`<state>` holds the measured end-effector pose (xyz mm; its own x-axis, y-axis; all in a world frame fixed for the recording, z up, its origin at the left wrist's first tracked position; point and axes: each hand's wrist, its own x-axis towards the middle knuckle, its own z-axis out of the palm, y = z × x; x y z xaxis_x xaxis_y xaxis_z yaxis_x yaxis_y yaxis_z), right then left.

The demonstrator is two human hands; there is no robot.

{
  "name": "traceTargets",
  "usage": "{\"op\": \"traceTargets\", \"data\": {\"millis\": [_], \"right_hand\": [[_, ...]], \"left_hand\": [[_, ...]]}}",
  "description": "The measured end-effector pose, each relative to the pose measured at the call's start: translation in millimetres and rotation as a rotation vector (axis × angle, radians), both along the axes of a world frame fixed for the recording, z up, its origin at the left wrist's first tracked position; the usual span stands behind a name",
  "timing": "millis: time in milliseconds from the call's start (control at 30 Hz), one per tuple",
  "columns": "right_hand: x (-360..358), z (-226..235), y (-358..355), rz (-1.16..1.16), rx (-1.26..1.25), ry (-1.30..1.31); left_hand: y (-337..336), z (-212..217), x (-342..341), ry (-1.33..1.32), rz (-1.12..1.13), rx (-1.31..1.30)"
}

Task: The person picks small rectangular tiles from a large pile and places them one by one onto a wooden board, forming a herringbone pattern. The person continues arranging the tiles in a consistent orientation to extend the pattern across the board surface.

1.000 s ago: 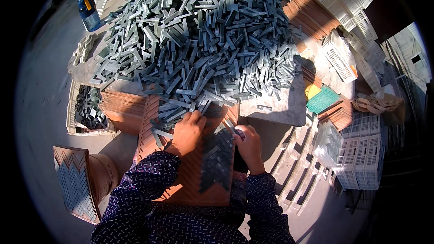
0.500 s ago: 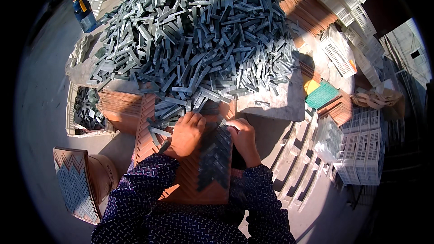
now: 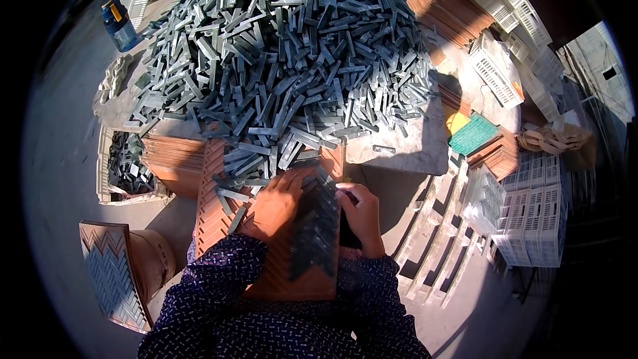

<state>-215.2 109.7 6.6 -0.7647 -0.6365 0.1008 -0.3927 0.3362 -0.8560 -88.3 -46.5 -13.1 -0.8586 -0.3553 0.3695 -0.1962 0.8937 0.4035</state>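
Before me lies an orange-brown grooved board (image 3: 262, 279), with dark grey stone strips (image 3: 312, 236) set in a herringbone pattern along its right part. My left hand (image 3: 276, 206) rests palm-down over the board's middle, its fingers stretched toward the upper strips; the fingertips are partly blurred. My right hand (image 3: 361, 216) is at the board's right edge, thumb and forefinger pressed together. Whatever may lie between them is too small to make out. Several loose strips (image 3: 232, 195) lie left of my left hand, on the grooves. A big heap of grey strips (image 3: 286, 46) rises beyond the board.
At left are a crate of dark pieces (image 3: 131, 166), stacked brown boards (image 3: 174, 153), and a patterned panel (image 3: 116, 272) leaning against a round container. A blue bottle (image 3: 119, 26) stands far left. On the right are a slatted pallet (image 3: 432, 226), white crates (image 3: 530, 216) and a green pad (image 3: 473, 134).
My left hand has gone from bunched fingers to stretched ones, reaching slightly right across the board. The right hand has shifted only a little and stays at the edge.
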Motion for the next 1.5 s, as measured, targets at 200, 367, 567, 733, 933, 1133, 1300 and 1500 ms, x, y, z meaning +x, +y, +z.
{"op": "traceTargets", "data": {"millis": [200,367,567,733,933,1133,1300,1500], "right_hand": [[11.2,3.4,13.5,-0.030,-0.066,-0.007],[17.0,14.0,15.3,-0.044,-0.032,-0.030],[19.9,13.9,22.9,-0.057,-0.030,-0.074],[21.4,11.7,29.4,-0.065,-0.045,-0.064],[26.6,5.0,35.0,-0.095,-0.033,-0.095],[28.7,-0.8,41.7,-0.110,-0.032,-0.092],[30.0,-1.5,44.7,-0.106,-0.033,-0.074],[33.5,2.6,44.9,-0.121,-0.020,-0.093]], "left_hand": [[1.9,15.2,2.0,-0.086,-0.015,0.150],[-1.5,12.0,3.9,-0.048,-0.005,0.205],[-7.5,8.3,0.8,-0.123,0.016,0.243],[-9.1,10.2,5.3,-0.125,-0.041,0.212],[-7.9,-5.4,8.2,-0.037,-0.045,0.122],[-9.4,-0.9,7.4,-0.073,-0.031,0.156],[-4.5,4.6,-0.7,-0.043,-0.033,0.251],[-3.4,-7.4,-8.0,-0.050,-0.008,0.210]]}}
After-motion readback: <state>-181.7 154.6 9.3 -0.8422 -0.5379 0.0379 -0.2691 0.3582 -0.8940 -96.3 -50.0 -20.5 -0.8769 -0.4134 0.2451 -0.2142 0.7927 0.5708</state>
